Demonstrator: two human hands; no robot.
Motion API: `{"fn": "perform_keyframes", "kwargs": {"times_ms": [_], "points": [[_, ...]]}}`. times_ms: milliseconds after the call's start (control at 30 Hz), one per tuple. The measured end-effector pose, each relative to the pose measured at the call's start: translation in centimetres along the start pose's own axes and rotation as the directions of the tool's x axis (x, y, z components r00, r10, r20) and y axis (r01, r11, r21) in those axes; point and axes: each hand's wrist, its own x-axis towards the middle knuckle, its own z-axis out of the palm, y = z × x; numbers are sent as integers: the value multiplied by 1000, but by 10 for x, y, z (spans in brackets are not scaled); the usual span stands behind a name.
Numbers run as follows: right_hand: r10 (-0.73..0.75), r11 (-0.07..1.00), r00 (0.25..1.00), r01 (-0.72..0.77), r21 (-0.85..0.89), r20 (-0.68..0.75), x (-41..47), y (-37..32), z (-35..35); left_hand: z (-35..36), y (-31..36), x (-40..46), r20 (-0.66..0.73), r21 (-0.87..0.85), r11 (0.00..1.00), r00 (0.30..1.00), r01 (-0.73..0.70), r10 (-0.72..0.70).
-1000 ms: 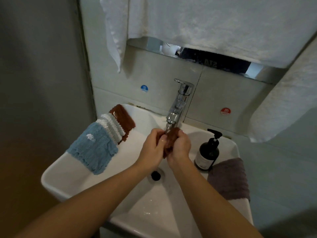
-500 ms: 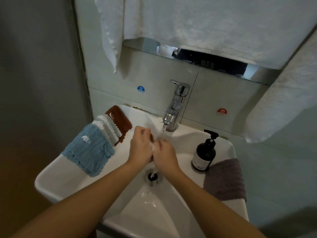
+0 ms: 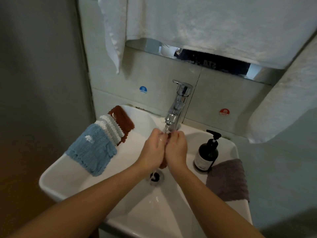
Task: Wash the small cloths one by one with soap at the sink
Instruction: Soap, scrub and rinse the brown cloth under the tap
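Now both hands are back up under the tap, higher than half a second ago when they were down over the drain, so the rubbing has carried the cloth into the running water again; I judge this piece is mid-wash, not finished. The left hand and right hand each curl round the brown cloth, squeezed between them, with only a strip showing at the top and bottom of the grip. Counting the cloths: one in the hands, three overlapped on the sink's left rim — a blue cloth, a white cloth and another brown cloth — and one grey cloth on the right rim, five in all. One soap bottle stands beside the grey one, touching it. Two white towels hang above, and two stickers, one blue and one red, sit on the wall.
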Motion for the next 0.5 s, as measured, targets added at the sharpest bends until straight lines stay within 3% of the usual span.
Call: {"fn": "perform_keyframes", "kwargs": {"times_ms": [67,133,200,233,333,367,433,500], "points": [[70,998,997,-69,9,-46,-4,4,5,2,1,0,13,-12,1000,1000,19,-19],[65,998,989,-65,-6,136,-12,11,6,-4,-4,6,-81,25,999,996,29,-27],[20,999,962,-12,-33,271,-12,10,-2,-7,-4,7,-82,11,999,996,37,-36],[-2,1000,974,8,-26,226,-7,8,-4,-5,-2,6,-34,-6,1000,999,27,-27],[82,996,993,-79,41,-83,5,5,-1,6,5,2,75,-61,998,997,28,-23],[92,995,991,-90,32,-94,3,7,3,6,4,4,61,-54,998,998,30,-27],[27,991,995,-14,-134,95,-1,21,5,-2,-4,9,-17,24,1000,1000,18,-17],[-18,892,939,171,-420,344,1,31,-2,-12,-10,13,-42,90,996,999,17,-13]]}}
